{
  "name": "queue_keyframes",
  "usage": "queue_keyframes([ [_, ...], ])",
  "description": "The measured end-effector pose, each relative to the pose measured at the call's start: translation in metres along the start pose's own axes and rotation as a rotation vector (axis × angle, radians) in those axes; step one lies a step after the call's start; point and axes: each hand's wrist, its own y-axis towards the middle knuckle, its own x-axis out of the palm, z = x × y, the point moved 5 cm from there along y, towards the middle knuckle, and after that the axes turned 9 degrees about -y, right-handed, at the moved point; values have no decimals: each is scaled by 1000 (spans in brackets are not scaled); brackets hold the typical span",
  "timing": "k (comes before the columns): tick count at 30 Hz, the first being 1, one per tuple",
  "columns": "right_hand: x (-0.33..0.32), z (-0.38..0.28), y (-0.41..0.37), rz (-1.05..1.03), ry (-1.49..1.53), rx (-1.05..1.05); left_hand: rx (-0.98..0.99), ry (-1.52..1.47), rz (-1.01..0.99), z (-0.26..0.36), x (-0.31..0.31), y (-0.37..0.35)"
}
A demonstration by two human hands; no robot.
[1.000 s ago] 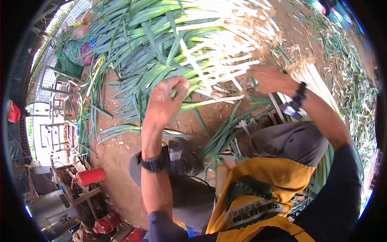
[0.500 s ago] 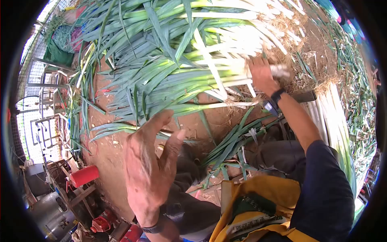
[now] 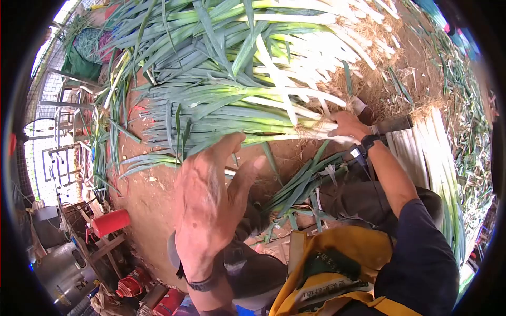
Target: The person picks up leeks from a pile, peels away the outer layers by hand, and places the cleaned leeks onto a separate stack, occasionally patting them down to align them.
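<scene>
Apparently you're at the gathering step, with leeks [image 3: 232, 100] on the ground [image 3: 145, 210], your right hand [image 3: 348, 126] at their root ends, its grip hard to tell, and your left hand [image 3: 203, 210] spread wide near the leaves, so the next move calls for a snug hold.

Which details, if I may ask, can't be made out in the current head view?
All in the head view:
- Palm of the right hand: hidden by the hand's own back.
- Palm of the left hand: likewise.
- Far side of the leek pile: cut off by the upper edge.
- Lettering: too small, partly hidden by apron folds.
</scene>
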Motion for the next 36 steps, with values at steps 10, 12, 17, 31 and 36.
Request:
queue_keyframes([
  [10,-75,-63,-37,212,-272,-155,99,-87,62,-3,13,2],
  [12,-98,-78,-46,-4,-442,-145,97,-45,58,-6,19,3],
  [17,-202,-89,-111,332,-763,-4,-66,79,8,-12,15,5],
  [31,-356,-114,-317,967,-1228,-84,-41,73,-9,16,22,-5],
  [36,-397,-138,-391,729,-1300,58,53,-377,-199,56,30,11],
])
